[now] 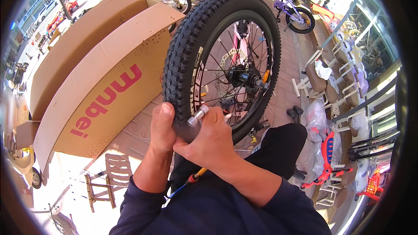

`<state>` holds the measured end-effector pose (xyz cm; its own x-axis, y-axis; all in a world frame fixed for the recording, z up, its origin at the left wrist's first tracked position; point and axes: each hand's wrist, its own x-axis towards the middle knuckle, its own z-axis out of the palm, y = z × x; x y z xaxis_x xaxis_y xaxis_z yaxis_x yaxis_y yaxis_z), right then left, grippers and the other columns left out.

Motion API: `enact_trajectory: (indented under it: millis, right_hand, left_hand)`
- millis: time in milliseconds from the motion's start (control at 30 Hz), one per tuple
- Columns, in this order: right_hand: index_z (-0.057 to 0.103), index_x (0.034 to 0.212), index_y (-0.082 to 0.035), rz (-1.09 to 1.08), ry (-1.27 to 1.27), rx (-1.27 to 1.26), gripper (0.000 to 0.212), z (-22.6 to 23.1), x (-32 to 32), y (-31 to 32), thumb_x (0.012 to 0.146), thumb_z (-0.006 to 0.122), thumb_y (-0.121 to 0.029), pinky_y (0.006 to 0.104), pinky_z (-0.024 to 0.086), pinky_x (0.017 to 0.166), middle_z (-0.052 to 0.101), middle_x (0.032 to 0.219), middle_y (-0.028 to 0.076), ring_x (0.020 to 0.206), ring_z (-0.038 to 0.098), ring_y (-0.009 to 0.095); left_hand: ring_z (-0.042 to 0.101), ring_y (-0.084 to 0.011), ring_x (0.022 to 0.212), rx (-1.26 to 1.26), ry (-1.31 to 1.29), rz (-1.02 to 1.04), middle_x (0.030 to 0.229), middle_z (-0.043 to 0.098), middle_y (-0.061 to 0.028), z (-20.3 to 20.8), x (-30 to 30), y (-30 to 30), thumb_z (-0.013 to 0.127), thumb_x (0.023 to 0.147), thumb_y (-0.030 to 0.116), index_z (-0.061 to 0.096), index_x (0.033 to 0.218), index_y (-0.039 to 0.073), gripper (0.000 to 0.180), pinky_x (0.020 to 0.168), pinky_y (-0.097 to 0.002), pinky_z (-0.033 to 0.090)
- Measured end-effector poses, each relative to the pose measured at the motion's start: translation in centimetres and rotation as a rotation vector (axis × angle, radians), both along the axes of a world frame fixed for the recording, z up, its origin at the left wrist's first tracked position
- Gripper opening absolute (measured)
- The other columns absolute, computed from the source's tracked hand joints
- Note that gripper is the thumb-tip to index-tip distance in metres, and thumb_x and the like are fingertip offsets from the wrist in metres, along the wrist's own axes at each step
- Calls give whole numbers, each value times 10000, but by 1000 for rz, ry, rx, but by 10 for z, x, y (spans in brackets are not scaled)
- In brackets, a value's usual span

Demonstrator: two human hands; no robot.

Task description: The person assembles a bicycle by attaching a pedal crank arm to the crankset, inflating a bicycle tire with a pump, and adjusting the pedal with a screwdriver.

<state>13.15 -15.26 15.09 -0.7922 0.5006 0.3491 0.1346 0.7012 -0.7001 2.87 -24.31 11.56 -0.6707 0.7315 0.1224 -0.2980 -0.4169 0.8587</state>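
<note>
A bicycle wheel [178,56] with a knobby black tire, dark spokes and a disc brake rotor [235,58] stands upright before me, leaning slightly. At its near lower edge my left hand [162,126] is closed round the tire, thumb up along the tread. My right hand [211,137] is closed on a silver cylindrical air chuck [198,116], which lies against the rim side by the sidewall. Below that hand, a yellow and red hose fitting [196,176] runs into a blue air hose [176,191]. The right fingertips are partly hidden behind the hand.
A long open cardboard box [113,87] stands to the left, with a small wooden stool [100,191] nearer me. Several bicycles, one a purple child's bike [285,2], stand at the back. Right of my knee lie plastic wrapping [315,117] and a red-and-blue frame part [326,159].
</note>
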Motion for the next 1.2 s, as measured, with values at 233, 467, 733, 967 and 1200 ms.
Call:
enact_trajectory:
  millis: [233, 467, 733, 967, 1200]
  right_hand:
    - [466, 1248, 87, 111, -84, -30, 770, -1, 10, 11, 747, 841, -362, 440, 549, 766, 538, 1065, 204, 872, 642, 407]
    - [633, 957, -21, 44, 210, -602, 222, -29, 43, 68, 971, 690, -235, 248, 383, 500, 528, 679, -31, 543, 466, 66]
    - [557, 901, -115, -486, 308, -1291, 220, -93, 72, 176, 984, 650, -296, 239, 346, 365, 383, 622, -53, 439, 356, 64]
    - [524, 803, -140, -702, 289, -1286, 312, -136, 64, 178, 897, 770, -308, 263, 299, 345, 405, 541, -53, 375, 352, 85]
    - [572, 891, -109, -640, 357, -1309, 242, -139, 77, 171, 920, 744, -276, 246, 319, 355, 420, 572, -52, 398, 367, 73]
  left_hand:
    - [672, -308, 1054, 84, -6, 9, 1215, 640, -211, -6, -9, 7, 476, 924, 707, 483, 1369, -61, 888, 914, -426, 556]
    - [706, -386, 988, 116, -80, -32, 1103, 696, -246, -32, -25, 5, 310, 913, 805, 481, 1393, -9, 961, 833, -474, 601]
    - [703, -415, 977, 161, -82, 10, 1119, 694, -209, -44, -28, -5, 332, 915, 796, 466, 1413, 16, 936, 829, -529, 595]
    - [682, -437, 1017, 184, -81, -7, 1166, 677, -223, -57, -30, -13, 362, 894, 813, 461, 1428, 6, 973, 861, -566, 575]
    - [683, -435, 1002, 179, -63, 11, 1133, 686, -222, -49, -22, -9, 378, 859, 847, 512, 1353, -58, 1040, 870, -559, 569]
